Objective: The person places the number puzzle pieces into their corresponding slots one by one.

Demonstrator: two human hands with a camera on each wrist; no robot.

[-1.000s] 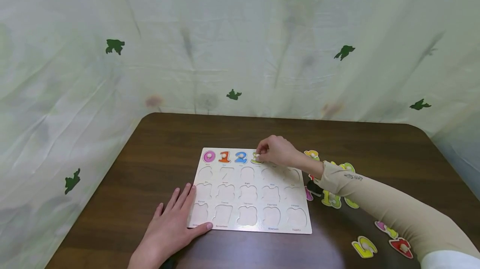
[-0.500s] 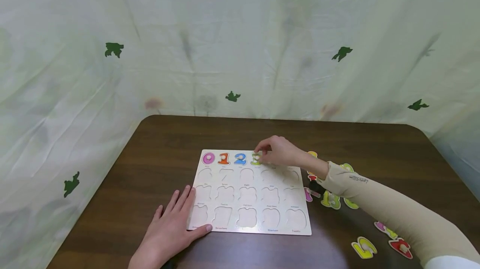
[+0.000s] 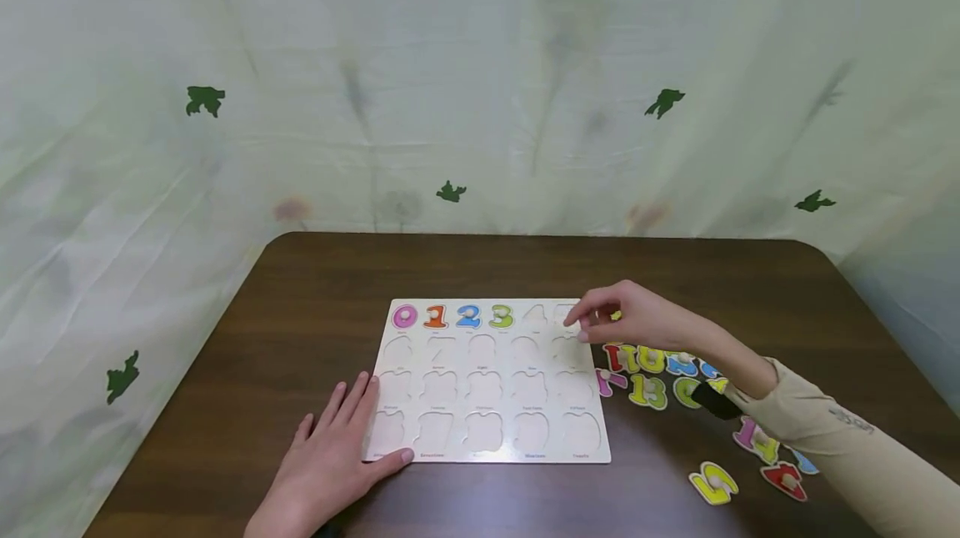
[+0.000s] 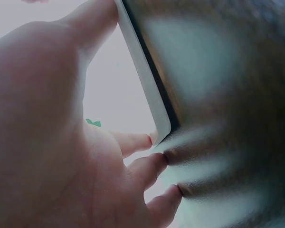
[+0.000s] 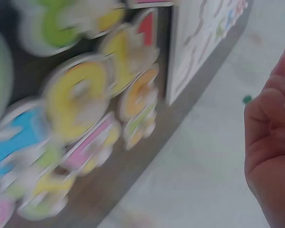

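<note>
Fingers of the left hand point(image 3: 330, 459) lie straight and flat, pinning the near left corner of the white wooden number puzzle board point(image 3: 487, 446). Three rows of recesses on that board are unfilled. Right of the board lie loose coloured wooden numbers point(image 3: 648, 392). The right hand point(image 3: 630, 317) hovers over the board's far right corner, fingers loosely curled and seemingly holding nothing. The far row holds the seated pink 0, orange 1, blue 2 and green 3 point(image 3: 501, 316); most fitting remains.
</note>
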